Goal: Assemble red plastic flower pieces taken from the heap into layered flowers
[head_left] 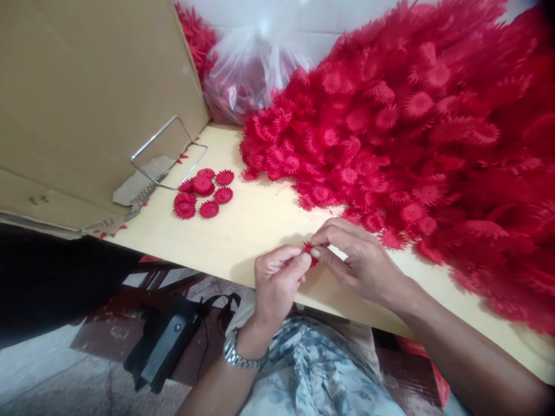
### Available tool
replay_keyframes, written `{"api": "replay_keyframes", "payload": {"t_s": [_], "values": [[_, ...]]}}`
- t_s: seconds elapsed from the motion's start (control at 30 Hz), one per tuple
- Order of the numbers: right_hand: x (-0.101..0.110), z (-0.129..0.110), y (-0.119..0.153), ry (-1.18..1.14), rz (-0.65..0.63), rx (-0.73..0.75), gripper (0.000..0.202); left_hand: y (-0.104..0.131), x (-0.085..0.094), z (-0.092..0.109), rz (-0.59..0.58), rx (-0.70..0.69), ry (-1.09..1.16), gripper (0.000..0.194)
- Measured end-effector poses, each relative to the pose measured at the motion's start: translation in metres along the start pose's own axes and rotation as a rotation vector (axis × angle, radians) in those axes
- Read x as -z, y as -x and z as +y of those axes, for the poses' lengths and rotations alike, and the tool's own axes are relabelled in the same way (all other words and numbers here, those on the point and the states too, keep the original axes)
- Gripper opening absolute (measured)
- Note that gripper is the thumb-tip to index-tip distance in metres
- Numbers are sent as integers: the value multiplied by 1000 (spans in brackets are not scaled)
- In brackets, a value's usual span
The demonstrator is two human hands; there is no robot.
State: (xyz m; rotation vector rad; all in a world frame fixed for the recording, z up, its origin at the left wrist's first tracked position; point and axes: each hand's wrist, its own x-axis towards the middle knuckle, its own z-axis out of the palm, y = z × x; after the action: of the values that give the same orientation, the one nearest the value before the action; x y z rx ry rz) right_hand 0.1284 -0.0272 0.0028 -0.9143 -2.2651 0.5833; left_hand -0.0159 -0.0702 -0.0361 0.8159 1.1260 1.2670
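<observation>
The small, red, jagged-edged piece of apparently cloth-like sheet (307, 248) is above the flat, pale-yellow tabletop (260, 231), near its front edge. Left hand (277, 280) and right hand (364, 257): thumb and forefinger pinching the piece. Judged light, pliable, easily creased; grip gently near centre, avoiding petal tips.

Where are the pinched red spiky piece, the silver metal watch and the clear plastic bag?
Pinched red spiky piece (307, 247), head view: upper edge.
Silver metal watch (243, 361), head view: band.
Clear plastic bag (245, 81), head view: front.
</observation>
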Motion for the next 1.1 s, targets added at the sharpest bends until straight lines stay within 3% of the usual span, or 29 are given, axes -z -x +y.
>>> {"api": "replay_keyframes", "payload": {"t_s": [0.37, 0.57, 0.7, 0.83, 0.9, 1.03, 1.1], "values": [[-6, -4, 5, 104, 153, 33, 14, -2, -8, 4, 86, 41, 144, 12], [3, -1, 7, 84, 247, -126, 12, -10, -10, 23, 146, 22, 266, 14], [1, 2, 6, -100, 292, -225, 12, -11, -13, 23, 133, 10, 302, 16], [2, 3, 7, -296, 163, -323, 13, -9, -13, 11, 75, -80, 192, 11], [4, 3, 7, -348, 115, -345, 16, -7, -12, 7, 101, -130, 100, 10], [5, 0, 5, -322, 166, -381, 32, -4, -10, 6, 152, -242, -133, 12], [2, -1, 2, -259, 139, -398, 28, -3, -10, 7, 147, -284, -246, 14]]}}
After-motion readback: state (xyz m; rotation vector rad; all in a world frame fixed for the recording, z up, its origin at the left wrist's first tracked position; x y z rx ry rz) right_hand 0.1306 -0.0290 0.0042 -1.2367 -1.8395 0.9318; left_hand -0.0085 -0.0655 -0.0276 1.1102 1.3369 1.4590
